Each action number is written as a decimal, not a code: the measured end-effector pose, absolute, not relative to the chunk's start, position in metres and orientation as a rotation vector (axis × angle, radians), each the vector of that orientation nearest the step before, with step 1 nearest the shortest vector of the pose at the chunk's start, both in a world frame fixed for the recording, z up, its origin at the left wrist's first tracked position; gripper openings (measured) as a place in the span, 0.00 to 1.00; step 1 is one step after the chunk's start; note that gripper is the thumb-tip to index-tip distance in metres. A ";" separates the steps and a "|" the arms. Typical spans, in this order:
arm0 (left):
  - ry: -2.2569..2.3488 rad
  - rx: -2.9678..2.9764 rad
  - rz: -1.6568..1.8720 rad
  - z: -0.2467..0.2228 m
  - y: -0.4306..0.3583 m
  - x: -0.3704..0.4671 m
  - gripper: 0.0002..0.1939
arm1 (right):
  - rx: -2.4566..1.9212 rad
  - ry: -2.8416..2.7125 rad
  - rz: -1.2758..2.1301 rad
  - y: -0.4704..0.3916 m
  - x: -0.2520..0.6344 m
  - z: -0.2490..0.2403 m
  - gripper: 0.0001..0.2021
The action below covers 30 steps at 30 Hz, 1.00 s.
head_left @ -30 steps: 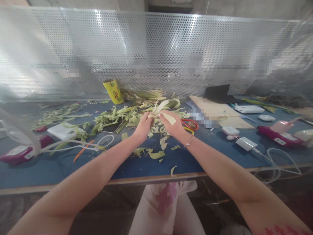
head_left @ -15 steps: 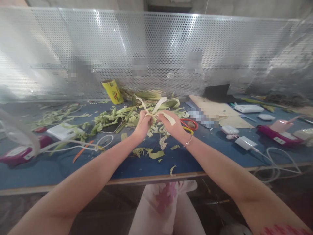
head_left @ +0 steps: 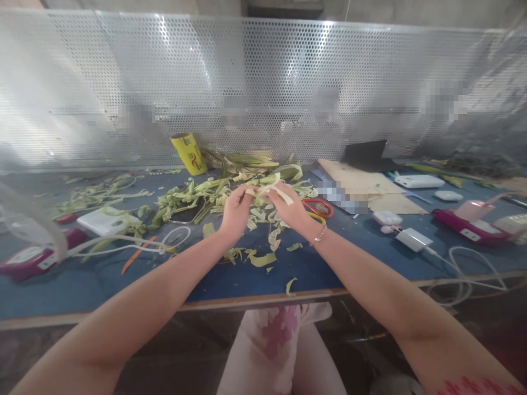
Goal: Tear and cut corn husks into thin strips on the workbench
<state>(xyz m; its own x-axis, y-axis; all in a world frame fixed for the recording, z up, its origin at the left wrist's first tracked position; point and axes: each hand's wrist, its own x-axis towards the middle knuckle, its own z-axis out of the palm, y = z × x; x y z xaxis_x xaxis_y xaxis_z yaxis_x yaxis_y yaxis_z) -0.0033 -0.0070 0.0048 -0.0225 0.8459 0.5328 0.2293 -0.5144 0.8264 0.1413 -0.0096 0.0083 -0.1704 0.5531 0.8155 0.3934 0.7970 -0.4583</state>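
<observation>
Pale green strips [head_left: 283, 194] stretch between my two hands over the middle of the table. My left hand [head_left: 237, 209] is closed, its fingertips pinching the left part of the strips. Fingers bent, my right hand [head_left: 288, 207] pinches them on the right, and one loose end lies across its back. Beneath and behind both hands, a pile of curled green strips [head_left: 185, 198] covers the blue table. Small cut pieces [head_left: 263, 259] are scattered nearer the front edge.
A yellow tube [head_left: 190, 154] leans near the perforated metal screen [head_left: 267, 82]. Right of my hands are red-handled scissors [head_left: 317, 208], cardboard [head_left: 362, 181] and a white charger [head_left: 414, 240]. White cables, a white box [head_left: 107, 220] and a purple power strip [head_left: 31, 262] lie left.
My hands have drawn slightly apart. The strips that stood up in loops above them are now lower and pulled in between the fingers.
</observation>
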 end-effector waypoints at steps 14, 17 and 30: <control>1.161 1.762 1.595 0.003 -0.004 -0.001 0.14 | -0.711 -1.892 -0.064 -0.007 0.144 0.009 0.14; 1.122 1.711 1.596 0.000 -0.001 -0.002 0.14 | -0.719 -1.900 0.033 -0.008 0.144 0.008 0.17; 1.183 1.679 1.411 0.000 0.000 -0.003 0.21 | -0.602 -1.880 -0.013 -0.010 0.143 0.004 0.12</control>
<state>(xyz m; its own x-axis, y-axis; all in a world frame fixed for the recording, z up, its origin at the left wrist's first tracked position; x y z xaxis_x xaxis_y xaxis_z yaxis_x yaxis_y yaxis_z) -0.0031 0.0000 -0.0004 0.0195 0.9172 0.3979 0.2321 -0.3912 0.8905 0.1430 -0.0099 0.0040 -0.2631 0.3987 0.8785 0.4105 0.8703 -0.2720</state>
